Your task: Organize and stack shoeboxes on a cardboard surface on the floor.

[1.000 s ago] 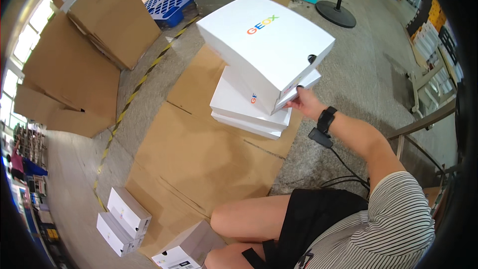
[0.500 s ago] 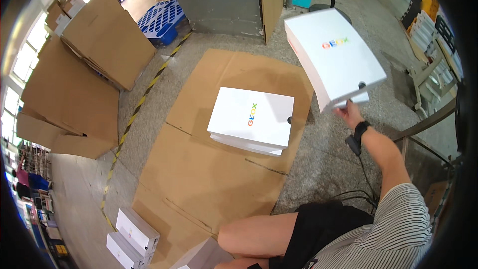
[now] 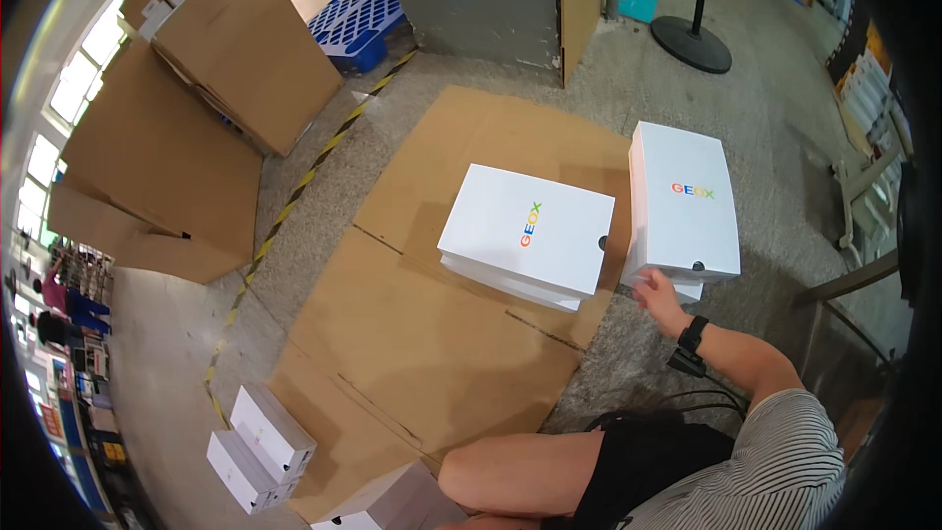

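Note:
A white shoebox (image 3: 684, 198) with colourful lettering and a dark round finger hole is at the right, partly over the edge of the cardboard sheet. A second white layer shows under its near end. My right hand (image 3: 663, 302) is closed at that near end, its fingers curled against the lower left corner; the fingertips are partly hidden. I cannot tell whether the box rests on the floor. Just left of it, a similar white shoebox (image 3: 527, 232) lies on top of another white box on the brown cardboard sheet (image 3: 392, 334). My left hand is out of view.
More white boxes (image 3: 260, 447) stand at the lower left, and another box (image 3: 388, 501) sits by my knee. Large cardboard cartons (image 3: 162, 167) are beyond a yellow-black floor stripe (image 3: 314, 172). A black stand base (image 3: 691, 45) and a chair-like frame (image 3: 859, 280) are at the right.
My right hand has brought the white shoebox down and nearer, beside the other stack. The black stand base behind it has come into view as the head view shifted.

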Demonstrator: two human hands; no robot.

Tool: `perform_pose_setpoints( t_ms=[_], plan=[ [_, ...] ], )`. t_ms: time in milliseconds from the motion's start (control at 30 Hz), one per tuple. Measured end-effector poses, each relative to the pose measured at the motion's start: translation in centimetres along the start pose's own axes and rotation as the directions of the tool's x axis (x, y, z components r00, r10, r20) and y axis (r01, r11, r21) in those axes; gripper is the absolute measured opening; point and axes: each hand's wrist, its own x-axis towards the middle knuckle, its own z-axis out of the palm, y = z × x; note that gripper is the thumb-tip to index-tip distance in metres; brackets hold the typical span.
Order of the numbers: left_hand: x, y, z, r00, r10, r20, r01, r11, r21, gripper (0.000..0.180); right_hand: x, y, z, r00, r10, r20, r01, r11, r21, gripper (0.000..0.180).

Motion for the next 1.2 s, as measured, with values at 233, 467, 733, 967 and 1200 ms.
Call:
perform_pose_setpoints(
  t_ms=[233, 467, 733, 967, 1200],
  plan=[
    [-2.3, 2.4, -1.4, 1.0, 0.013, 0.008, -0.013, 1.0, 0.01, 0.093, 4.5, -3.2, 3.7, 0.776, -0.594, 0.215, 0.612, 0.623, -0.487, 0.041],
    [-2.6, 2.7, -1.7, 0.996, 0.013, -0.09, -0.027, 0.988, -0.154, 0.087, 6.5, -3.4, 3.6, 0.816, -0.468, 0.338, 0.571, 0.567, -0.594, 0.037],
    [-1.7, 1.7, -1.3, 0.991, 0.05, -0.125, -0.058, 0.996, -0.063, 0.084, 4.0, -12.2, 9.6, 0.666, -0.227, 0.711, 0.742, 0.301, -0.599, 0.027],
    [-2.3, 3.0, -0.5, 0.988, 0.03, -0.15, -0.031, 1.0, -0.003, 0.085, 0.7, -27.4, 18.9, 0.696, -0.048, 0.717, 0.469, 0.786, -0.403, 0.024],
    [-4.5, 2.3, 1.5, 0.985, 0.095, -0.147, -0.075, 0.988, 0.134, 0.087, -1.0, -28.8, 21.0, 0.611, 0.037, 0.791, 0.471, 0.786, -0.401, 0.027]
  ],
)
